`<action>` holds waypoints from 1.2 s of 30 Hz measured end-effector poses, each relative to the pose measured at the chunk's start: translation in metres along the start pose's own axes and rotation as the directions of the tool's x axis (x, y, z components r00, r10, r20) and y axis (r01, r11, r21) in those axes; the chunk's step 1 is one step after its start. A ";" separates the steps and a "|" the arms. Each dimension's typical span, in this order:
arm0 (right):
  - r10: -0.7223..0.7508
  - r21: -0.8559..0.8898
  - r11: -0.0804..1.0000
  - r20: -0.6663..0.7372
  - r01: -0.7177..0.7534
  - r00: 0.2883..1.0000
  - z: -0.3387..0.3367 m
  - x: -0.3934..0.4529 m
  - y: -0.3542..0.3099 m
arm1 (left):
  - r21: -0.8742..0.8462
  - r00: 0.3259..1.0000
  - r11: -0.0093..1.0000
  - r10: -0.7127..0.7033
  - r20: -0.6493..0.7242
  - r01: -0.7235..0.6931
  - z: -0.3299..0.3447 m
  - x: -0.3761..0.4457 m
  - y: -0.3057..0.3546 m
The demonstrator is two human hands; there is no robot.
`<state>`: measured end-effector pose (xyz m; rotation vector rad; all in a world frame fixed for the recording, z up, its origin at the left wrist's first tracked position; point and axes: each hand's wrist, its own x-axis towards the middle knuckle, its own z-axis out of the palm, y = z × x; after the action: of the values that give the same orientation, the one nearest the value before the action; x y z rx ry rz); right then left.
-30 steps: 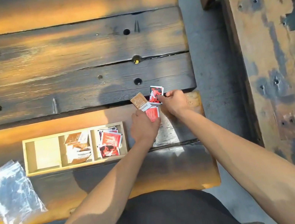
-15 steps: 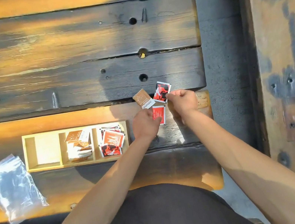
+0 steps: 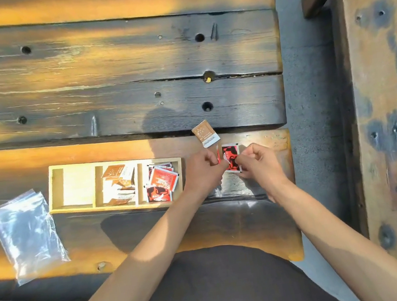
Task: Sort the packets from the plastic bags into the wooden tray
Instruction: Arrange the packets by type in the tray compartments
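The wooden tray [image 3: 91,207] has three compartments: the left one is empty, brown packets [image 3: 118,182] fill the middle one and red packets [image 3: 163,181] the right one. Just right of the tray, my left hand [image 3: 202,173] and my right hand [image 3: 260,166] meet over a red-and-black packet [image 3: 231,155], and both pinch it from either side. A red edge of another packet shows behind it by my left fingers. A single brown packet [image 3: 205,133] lies on the table just beyond my left hand.
A clear plastic bag [image 3: 26,234] lies flat at the left of the tray. Something shiny, perhaps clear plastic [image 3: 235,187], lies under my hands. The table's right edge [image 3: 291,161] is close to my right hand, with a gap and a wooden bench [image 3: 392,91] beyond.
My right hand has brought the red-and-black packet from beside the brown packet down and toward me, against my left hand. The brown packet has stayed where it was.
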<state>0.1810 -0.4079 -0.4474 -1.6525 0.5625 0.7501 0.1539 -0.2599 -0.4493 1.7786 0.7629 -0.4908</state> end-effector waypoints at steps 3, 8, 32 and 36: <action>0.023 0.026 0.999 0.070 -0.025 0.997 0.012 -0.016 0.009 | -0.063 0.997 0.998 0.013 0.074 -0.009 -0.005 -0.014 -0.007; 0.018 0.146 0.988 0.218 -0.051 0.976 0.030 -0.038 0.015 | -0.115 0.997 0.992 -0.033 0.072 0.041 -0.024 -0.036 -0.031; -0.233 -0.631 0.469 0.586 0.618 0.776 0.152 -0.014 0.011 | 0.298 0.912 0.943 0.249 -0.325 -0.151 -0.124 -0.039 -0.111; -0.312 -0.706 0.305 0.560 0.639 0.768 0.151 -0.023 0.016 | 0.454 0.886 0.845 0.412 -0.214 -0.283 -0.129 -0.035 -0.117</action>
<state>0.1275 -0.2640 -0.4594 -2.4008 -0.7640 0.8653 0.0413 -0.1228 -0.4632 2.3737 0.5371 -0.1279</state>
